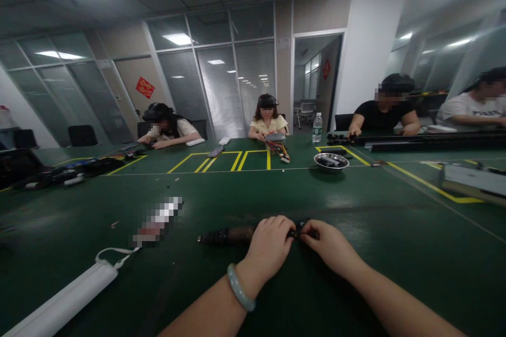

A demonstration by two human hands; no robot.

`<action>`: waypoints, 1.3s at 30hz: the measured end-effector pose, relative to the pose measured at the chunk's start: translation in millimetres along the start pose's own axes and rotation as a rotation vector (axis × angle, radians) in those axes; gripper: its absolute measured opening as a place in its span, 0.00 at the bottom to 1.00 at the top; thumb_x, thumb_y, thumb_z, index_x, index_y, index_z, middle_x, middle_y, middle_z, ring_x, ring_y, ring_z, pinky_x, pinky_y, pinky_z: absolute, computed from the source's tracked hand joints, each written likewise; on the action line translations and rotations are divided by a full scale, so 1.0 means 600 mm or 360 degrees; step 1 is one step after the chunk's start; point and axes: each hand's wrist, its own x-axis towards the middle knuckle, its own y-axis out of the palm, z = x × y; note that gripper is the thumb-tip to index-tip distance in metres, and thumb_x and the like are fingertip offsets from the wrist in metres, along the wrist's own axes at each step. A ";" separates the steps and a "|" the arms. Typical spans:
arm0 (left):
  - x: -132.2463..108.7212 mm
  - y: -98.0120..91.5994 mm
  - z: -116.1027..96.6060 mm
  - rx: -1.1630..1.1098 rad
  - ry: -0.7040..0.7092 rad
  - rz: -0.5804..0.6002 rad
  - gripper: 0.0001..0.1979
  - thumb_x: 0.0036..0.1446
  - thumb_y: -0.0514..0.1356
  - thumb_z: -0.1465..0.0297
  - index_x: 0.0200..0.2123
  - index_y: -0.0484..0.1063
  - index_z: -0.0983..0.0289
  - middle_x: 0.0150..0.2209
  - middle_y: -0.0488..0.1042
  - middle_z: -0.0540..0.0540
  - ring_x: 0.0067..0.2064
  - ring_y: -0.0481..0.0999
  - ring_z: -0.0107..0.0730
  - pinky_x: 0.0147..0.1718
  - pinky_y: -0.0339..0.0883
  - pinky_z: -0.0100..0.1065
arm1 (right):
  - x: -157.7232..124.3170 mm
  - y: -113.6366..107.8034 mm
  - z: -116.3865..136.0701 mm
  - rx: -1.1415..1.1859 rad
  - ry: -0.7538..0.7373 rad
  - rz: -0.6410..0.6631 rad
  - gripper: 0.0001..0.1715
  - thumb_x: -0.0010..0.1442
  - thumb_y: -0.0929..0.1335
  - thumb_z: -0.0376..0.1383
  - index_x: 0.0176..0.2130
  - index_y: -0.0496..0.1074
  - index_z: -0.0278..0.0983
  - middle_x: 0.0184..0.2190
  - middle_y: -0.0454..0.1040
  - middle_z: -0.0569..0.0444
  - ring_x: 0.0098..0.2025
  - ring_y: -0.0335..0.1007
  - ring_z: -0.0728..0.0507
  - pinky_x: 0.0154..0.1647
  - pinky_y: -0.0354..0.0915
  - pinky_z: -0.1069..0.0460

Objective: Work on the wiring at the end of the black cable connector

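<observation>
A dark, slim electric screwdriver [233, 235] lies across the green table in front of me, its narrow tip pointing left. My left hand [272, 245], with a pale green bangle on the wrist, is closed over the tool's right end. Just beside it, my right hand [326, 245] pinches at a small black part next to that end. The fingers cover most of this part, so its kind cannot be made out. Both hands are almost touching, low over the table.
On my left lie a white strapped pouch [67, 300] and a blurred-out item [158, 221]. A metal bowl [331, 164] of dark parts and a water bottle [317, 128] stand ahead. Several people sit around the table [245, 195]. A metal case [474, 179] is at right.
</observation>
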 end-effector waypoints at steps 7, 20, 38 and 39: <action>0.001 0.001 0.001 0.0045 -0.0029 -0.0015 0.11 0.59 0.60 0.73 0.45 0.67 0.58 0.45 0.70 0.50 0.47 0.69 0.36 0.48 0.61 0.39 | -0.001 0.001 0.000 -0.0018 0.0016 -0.0001 0.08 0.59 0.66 0.40 0.34 0.73 0.40 0.33 0.76 0.56 0.35 0.71 0.45 0.35 0.60 0.53; 0.001 0.001 0.000 0.0012 0.0015 -0.0051 0.10 0.59 0.60 0.72 0.44 0.67 0.59 0.45 0.71 0.50 0.47 0.69 0.36 0.47 0.61 0.39 | 0.000 0.001 -0.003 -0.0021 -0.0010 0.0023 0.09 0.59 0.65 0.40 0.34 0.73 0.40 0.34 0.77 0.56 0.35 0.71 0.44 0.35 0.60 0.53; -0.001 0.009 0.009 -0.0010 0.0047 -0.0075 0.09 0.60 0.60 0.69 0.44 0.67 0.59 0.45 0.71 0.49 0.47 0.69 0.36 0.47 0.62 0.40 | 0.015 0.005 -0.024 0.0009 -0.0002 0.0145 0.11 0.59 0.64 0.43 0.36 0.74 0.42 0.33 0.78 0.56 0.35 0.73 0.42 0.33 0.62 0.53; -0.001 0.009 0.009 -0.0014 0.0042 -0.0076 0.10 0.60 0.60 0.69 0.45 0.67 0.59 0.45 0.71 0.50 0.47 0.69 0.37 0.48 0.62 0.40 | 0.016 0.006 -0.026 0.0017 -0.0006 0.0135 0.11 0.59 0.65 0.43 0.35 0.74 0.42 0.33 0.78 0.56 0.34 0.73 0.42 0.33 0.62 0.53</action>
